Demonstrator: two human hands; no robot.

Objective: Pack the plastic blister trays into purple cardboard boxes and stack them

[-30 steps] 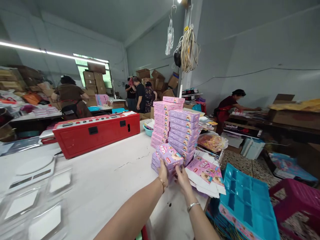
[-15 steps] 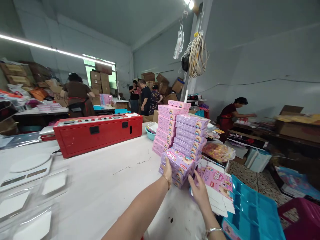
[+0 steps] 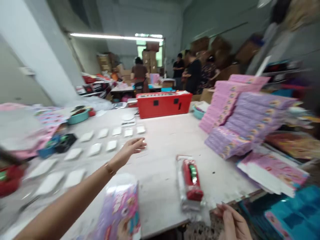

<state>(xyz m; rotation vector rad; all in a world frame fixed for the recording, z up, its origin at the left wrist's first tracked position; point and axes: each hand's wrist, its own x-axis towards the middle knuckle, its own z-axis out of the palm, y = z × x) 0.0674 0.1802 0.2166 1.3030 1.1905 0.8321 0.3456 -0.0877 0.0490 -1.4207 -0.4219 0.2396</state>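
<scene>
My left hand [image 3: 131, 148] is stretched out over the table, palm down, holding nothing, near rows of small clear packets with white contents [image 3: 111, 145]. My right hand [image 3: 233, 222] hovers at the table's front edge, blurred, fingers loosely bent and apart, with nothing visible in it. Just left of it a red tape dispenser [image 3: 194, 195] with green tape lies on clear plastic. A flat purple-pink printed package [image 3: 120, 208] is at the near edge, below my left forearm. Stacks of pink boxes [image 3: 217, 106] and purple boxes [image 3: 260, 116] stand to the right.
A red machine [image 3: 165, 106] and a white scale [image 3: 128, 121] stand at the back of the table. Flat printed cartons [image 3: 272, 170] and a blue tray [image 3: 297, 213] are at the right. Teal baskets [image 3: 79, 117] sit farther off. Several people work or stand behind.
The view has swung left. Both hands have come off the purple boxes, which stay stacked; my left hand has moved left and my right hand back to the table's front edge.
</scene>
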